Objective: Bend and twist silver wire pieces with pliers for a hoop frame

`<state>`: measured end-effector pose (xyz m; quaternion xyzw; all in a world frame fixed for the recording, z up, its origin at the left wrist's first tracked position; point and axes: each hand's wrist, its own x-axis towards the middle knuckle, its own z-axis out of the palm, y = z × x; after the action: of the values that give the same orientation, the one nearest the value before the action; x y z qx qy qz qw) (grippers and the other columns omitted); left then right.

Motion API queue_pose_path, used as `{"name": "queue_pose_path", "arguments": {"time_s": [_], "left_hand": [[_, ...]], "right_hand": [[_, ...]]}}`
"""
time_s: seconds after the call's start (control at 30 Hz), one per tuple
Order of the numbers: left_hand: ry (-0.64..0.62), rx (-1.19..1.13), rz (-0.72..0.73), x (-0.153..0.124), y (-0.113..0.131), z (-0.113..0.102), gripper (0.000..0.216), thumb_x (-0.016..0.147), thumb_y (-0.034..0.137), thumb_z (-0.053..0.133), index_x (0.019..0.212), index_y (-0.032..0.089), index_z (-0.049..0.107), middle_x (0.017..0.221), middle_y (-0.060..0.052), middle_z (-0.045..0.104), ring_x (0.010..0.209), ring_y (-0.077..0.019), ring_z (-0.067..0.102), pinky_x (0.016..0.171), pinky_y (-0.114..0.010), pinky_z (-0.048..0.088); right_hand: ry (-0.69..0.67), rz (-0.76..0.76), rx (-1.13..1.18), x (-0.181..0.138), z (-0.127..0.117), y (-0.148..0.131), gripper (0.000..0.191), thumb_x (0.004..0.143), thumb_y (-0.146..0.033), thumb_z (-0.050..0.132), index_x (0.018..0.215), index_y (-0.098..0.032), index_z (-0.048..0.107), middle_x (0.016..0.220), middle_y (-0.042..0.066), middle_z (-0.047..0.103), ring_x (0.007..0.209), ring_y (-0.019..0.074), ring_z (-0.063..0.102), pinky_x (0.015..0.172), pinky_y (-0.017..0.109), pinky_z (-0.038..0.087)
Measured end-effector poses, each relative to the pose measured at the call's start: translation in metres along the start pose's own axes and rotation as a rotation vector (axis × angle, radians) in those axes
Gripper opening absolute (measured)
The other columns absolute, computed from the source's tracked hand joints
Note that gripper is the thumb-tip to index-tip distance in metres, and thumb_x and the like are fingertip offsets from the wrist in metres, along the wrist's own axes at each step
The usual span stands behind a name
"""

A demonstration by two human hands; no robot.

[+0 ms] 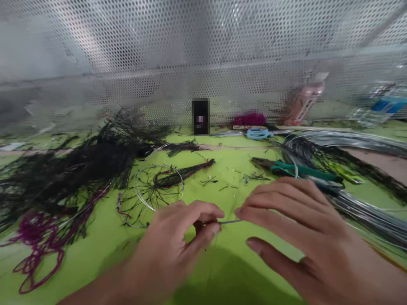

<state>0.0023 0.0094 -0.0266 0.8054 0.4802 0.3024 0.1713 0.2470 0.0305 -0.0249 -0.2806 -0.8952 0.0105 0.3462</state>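
Observation:
My left hand (178, 231) is closed in a pinch on a thin grey wire (229, 221), low over the green work surface. From its fingertips the wire runs right, up to the index fingertip of my right hand (299, 220). That hand is open, thumb well apart from the fingers; whether the index tip touches the wire I cannot tell. Behind my left hand lies a wire ring (182, 186) with dark threads knotted across it like a web. Green-handled pliers (295, 169) lie just beyond my right hand.
At the left are a heap of black thread (85, 156) and tangled magenta cord (41, 241). Wire bundles (372, 216) spread on the right. Light blue scissors (259, 134), a magenta yarn bundle (249, 119), a pink bottle (307, 101) and a dark upright rectangle (200, 116) stand near the perforated metal panel (178, 46).

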Motion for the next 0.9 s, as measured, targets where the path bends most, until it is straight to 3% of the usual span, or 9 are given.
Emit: {"name": "queue_pose_path", "arguments": {"time_s": [0.13,0.33,0.43,0.57,0.8,0.9], "left_hand": [[0.014,-0.066,-0.042,0.000,0.005,0.004,0.007,0.096,0.028,0.065,0.099,0.034,0.069,0.085,0.015,0.077,0.073,-0.0086,0.072,0.064,-0.020,0.053],[-0.022,-0.137,-0.095,0.000,0.006,0.002,0.008,0.094,0.026,0.064,0.096,0.032,0.068,0.085,0.014,0.077,0.073,-0.0078,0.073,0.061,-0.017,0.054],[-0.029,-0.068,-0.046,0.000,0.004,0.001,0.011,0.096,0.029,0.059,0.091,0.031,0.068,0.080,0.013,0.077,0.066,-0.0100,0.071,0.054,-0.022,0.048],[-0.099,-0.026,-0.009,-0.001,0.003,0.001,0.020,0.101,0.032,0.051,0.089,0.030,0.067,0.075,0.012,0.074,0.062,-0.0115,0.068,0.058,-0.028,0.046],[-0.134,-0.052,-0.035,-0.003,0.008,0.002,0.027,0.103,0.031,0.047,0.083,0.027,0.065,0.064,0.009,0.065,0.055,-0.0112,0.060,0.058,-0.029,0.041],[-0.130,-0.060,-0.057,-0.002,0.009,0.005,0.024,0.102,0.030,0.049,0.085,0.028,0.066,0.066,0.010,0.066,0.059,-0.0117,0.060,0.058,-0.028,0.040]], "right_hand": [[-0.015,0.049,0.102,0.003,0.021,-0.011,0.008,0.094,-0.013,0.064,0.097,-0.020,0.065,0.084,-0.002,0.070,0.076,0.0160,0.062,0.078,0.038,0.040],[0.002,0.075,0.059,0.004,0.025,-0.014,0.010,0.094,-0.012,0.066,0.087,-0.019,0.067,0.072,-0.004,0.067,0.065,0.0129,0.054,0.069,0.038,0.031],[0.003,0.086,0.032,0.005,0.024,-0.014,0.011,0.093,-0.013,0.067,0.084,-0.019,0.067,0.070,-0.004,0.066,0.065,0.0135,0.055,0.068,0.038,0.030],[0.012,0.073,0.020,0.007,0.025,-0.014,0.009,0.091,-0.012,0.070,0.086,-0.019,0.067,0.072,-0.003,0.067,0.066,0.0141,0.055,0.068,0.039,0.031],[-0.042,0.036,0.034,0.002,0.020,-0.012,0.013,0.091,-0.008,0.066,0.093,-0.020,0.070,0.077,-0.002,0.071,0.066,0.0150,0.061,0.068,0.040,0.038],[-0.008,-0.067,-0.030,0.000,0.018,-0.012,0.014,0.091,-0.008,0.062,0.094,-0.018,0.071,0.078,0.001,0.075,0.064,0.0174,0.065,0.065,0.042,0.044]]}}
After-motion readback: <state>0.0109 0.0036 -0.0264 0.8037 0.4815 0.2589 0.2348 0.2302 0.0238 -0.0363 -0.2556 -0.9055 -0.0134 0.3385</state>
